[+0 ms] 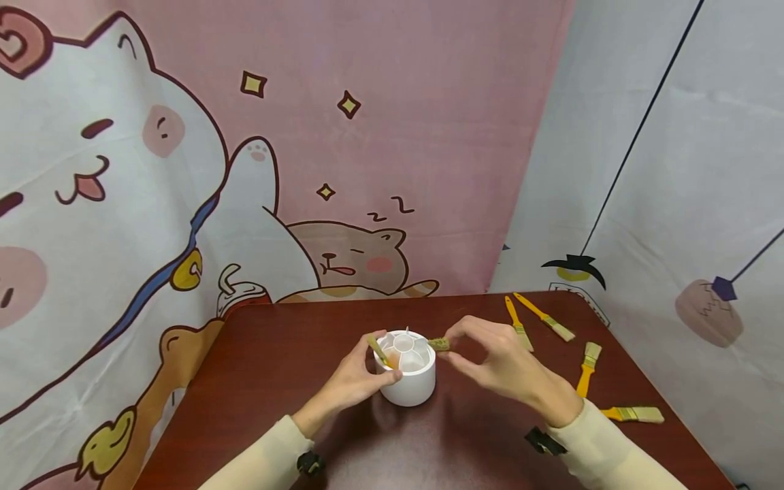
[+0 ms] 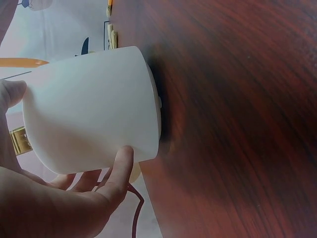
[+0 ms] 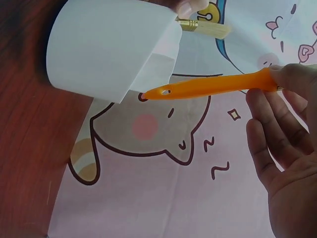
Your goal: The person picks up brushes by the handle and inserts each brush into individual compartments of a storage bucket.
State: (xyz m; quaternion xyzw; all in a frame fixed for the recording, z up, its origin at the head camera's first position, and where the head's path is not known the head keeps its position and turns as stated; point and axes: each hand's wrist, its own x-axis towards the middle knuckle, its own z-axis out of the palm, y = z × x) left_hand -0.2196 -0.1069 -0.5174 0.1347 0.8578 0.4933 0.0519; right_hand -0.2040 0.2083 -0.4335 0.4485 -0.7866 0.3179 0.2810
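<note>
A white round organizer point(image 1: 409, 389) with inner dividers stands on the table in the head view. My left hand point(image 1: 354, 376) holds it, fingers and thumb around its side. One paintbrush point(image 3: 210, 28) is in a compartment with its bristles up, leaning near the left thumb. Just right of the organizer, my right hand point(image 1: 499, 357) pinches a second paintbrush point(image 3: 210, 86) near its metal band. In the right wrist view that brush's orange handle points at the organizer's open top, its tip close to the rim. Whether the tip touches the rim, I cannot tell.
Several more paintbrushes with yellow-orange handles lie on the table's right side, among them one brush point(image 1: 545, 317) at the back and another brush point(image 1: 637, 414) near the right edge. The dark red-brown table point(image 1: 275, 367) ends at a cartoon-printed cloth point(image 1: 429, 136) behind.
</note>
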